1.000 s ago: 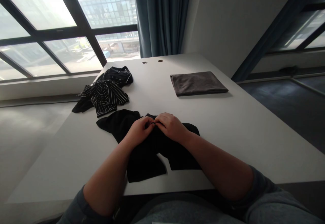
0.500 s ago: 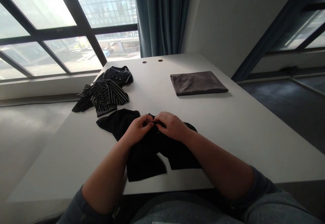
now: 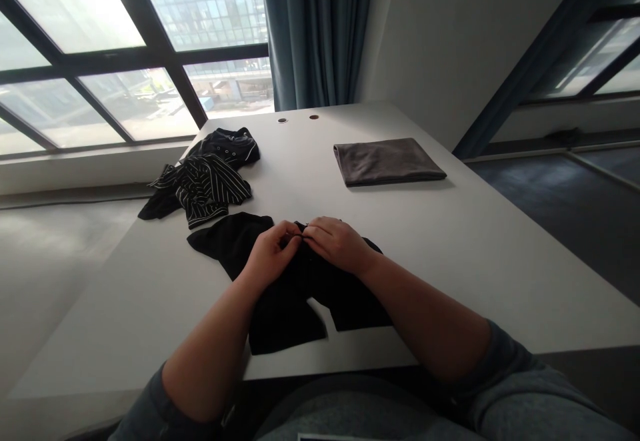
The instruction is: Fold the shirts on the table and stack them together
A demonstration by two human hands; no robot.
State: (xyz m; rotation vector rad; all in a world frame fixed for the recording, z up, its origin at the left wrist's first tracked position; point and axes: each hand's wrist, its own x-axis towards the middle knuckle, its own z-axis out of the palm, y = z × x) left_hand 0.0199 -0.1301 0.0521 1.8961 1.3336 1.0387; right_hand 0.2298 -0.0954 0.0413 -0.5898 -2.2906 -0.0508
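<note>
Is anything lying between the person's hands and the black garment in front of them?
Nothing visible. The left hand and right hand rest directly on the black garment, fingertips pinching its upper edge. The striped clothes and folded grey cloth lie farther off on the table.

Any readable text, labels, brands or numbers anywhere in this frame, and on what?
None can be read. The black garment under the left hand and right hand, the striped garment, the folded grey cloth and the white table show no print.
</note>
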